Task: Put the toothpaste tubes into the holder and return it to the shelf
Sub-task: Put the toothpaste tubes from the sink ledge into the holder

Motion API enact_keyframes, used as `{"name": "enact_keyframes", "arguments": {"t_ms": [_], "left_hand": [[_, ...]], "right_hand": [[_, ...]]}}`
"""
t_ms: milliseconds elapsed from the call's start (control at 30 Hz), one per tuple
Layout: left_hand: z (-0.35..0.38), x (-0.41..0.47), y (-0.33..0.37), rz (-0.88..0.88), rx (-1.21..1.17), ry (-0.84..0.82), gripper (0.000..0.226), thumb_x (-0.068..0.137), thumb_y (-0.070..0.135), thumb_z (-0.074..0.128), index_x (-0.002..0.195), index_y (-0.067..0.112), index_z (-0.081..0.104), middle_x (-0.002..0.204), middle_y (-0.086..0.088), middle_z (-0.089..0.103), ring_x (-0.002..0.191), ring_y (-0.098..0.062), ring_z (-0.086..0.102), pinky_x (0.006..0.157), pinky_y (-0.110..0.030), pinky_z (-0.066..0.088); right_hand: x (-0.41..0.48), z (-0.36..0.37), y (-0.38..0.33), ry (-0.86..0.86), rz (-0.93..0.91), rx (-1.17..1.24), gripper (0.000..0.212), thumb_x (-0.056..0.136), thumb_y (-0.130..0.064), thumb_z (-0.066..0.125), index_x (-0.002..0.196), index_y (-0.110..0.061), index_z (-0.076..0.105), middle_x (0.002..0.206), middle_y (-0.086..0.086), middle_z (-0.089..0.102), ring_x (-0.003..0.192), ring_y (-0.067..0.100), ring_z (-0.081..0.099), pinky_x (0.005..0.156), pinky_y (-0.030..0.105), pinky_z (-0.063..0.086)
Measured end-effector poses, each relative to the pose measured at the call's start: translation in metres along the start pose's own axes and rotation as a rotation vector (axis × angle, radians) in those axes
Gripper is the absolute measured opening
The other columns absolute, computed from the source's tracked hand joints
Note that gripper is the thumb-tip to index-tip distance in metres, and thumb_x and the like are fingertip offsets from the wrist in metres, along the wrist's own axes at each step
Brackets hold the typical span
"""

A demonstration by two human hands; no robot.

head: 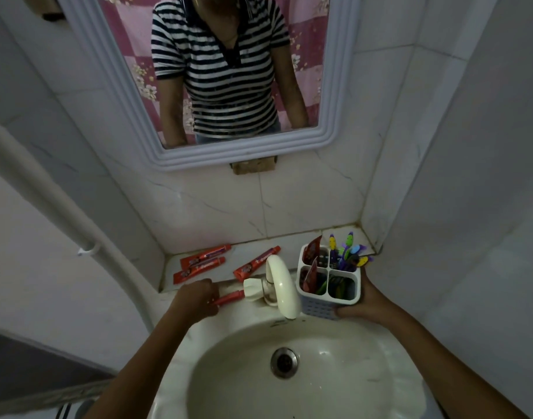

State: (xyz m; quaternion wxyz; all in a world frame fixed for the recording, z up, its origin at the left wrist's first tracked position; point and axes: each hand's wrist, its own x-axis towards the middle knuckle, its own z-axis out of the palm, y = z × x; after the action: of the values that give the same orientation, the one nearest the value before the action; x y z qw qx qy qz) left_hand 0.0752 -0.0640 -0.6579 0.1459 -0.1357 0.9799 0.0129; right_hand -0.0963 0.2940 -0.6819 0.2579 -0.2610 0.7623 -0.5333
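A red toothpaste tube (229,296) is gripped in the left hand (198,297), its cap end touching the cream tap (281,282). Just beyond that grip, three more red tubes (206,261) lie on the tiled shelf (289,241); their lettering is too blurred to be read. A four-compartment holder (328,282) with toothbrushes (348,252) and two tubes is held in the right hand (364,300).

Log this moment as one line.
left hand: grips red tube | right hand: holds holder | three tubes on ledge

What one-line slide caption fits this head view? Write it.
Left hand grips a red toothpaste tube by the tap; right hand holds the four-compartment holder.
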Motion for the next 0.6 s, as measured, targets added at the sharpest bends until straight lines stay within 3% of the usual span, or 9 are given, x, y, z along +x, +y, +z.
{"name": "enact_keyframes", "arguments": {"t_ms": [67,200,400,500,600], "left_hand": [[0.008,-0.004,0.005,-0.01,-0.013,-0.002,0.03,0.08,0.032,0.065,0.107,0.02,0.06,0.111,-0.001,0.062,0.095,-0.017,0.06,0.08,-0.028,0.053],[0.006,-0.011,0.009,-0.01,-0.121,0.065,0.019,0.081,0.027,0.065,0.1,0.023,0.062,0.105,-0.001,0.066,0.091,-0.017,0.062,0.076,-0.026,0.051],[-0.094,-0.005,0.006,-0.062,-0.478,0.482,0.021,0.078,0.029,0.074,0.096,0.018,0.073,0.086,-0.002,0.071,0.071,-0.018,0.064,0.068,-0.032,0.052],[-0.153,-0.011,0.037,0.024,-0.646,0.62,0.024,0.074,0.026,0.08,0.094,0.02,0.068,0.077,0.003,0.071,0.06,-0.008,0.068,0.061,-0.021,0.055],[-0.188,-0.013,0.082,0.19,-0.791,0.57,0.028,0.072,0.03,0.079,0.093,0.018,0.065,0.078,0.009,0.066,0.061,-0.004,0.068,0.052,-0.01,0.051]], "right_hand": [[0.0,0.0,-0.001,0.005,0.001,0.003,0.118,0.047,-0.017,0.087,0.141,-0.026,0.017,0.137,0.001,0.047,0.118,-0.011,0.05,0.088,0.009,0.048],[0.001,0.001,0.0,0.0,-0.008,-0.002,0.115,0.05,-0.012,0.087,0.138,-0.036,0.017,0.138,0.002,0.047,0.121,-0.008,0.049,0.091,0.01,0.047],[0.0,0.001,0.001,0.003,0.011,-0.004,0.114,0.051,-0.016,0.088,0.138,-0.037,0.016,0.139,-0.001,0.046,0.125,-0.004,0.047,0.092,0.01,0.046],[0.0,0.001,0.002,-0.002,0.017,-0.017,0.115,0.054,-0.014,0.088,0.137,-0.043,0.016,0.141,-0.002,0.046,0.128,0.004,0.047,0.096,0.018,0.048],[0.0,0.0,0.001,-0.005,0.03,-0.032,0.115,0.055,-0.01,0.088,0.139,-0.041,0.016,0.141,-0.002,0.047,0.129,0.008,0.047,0.099,0.023,0.048]]}}
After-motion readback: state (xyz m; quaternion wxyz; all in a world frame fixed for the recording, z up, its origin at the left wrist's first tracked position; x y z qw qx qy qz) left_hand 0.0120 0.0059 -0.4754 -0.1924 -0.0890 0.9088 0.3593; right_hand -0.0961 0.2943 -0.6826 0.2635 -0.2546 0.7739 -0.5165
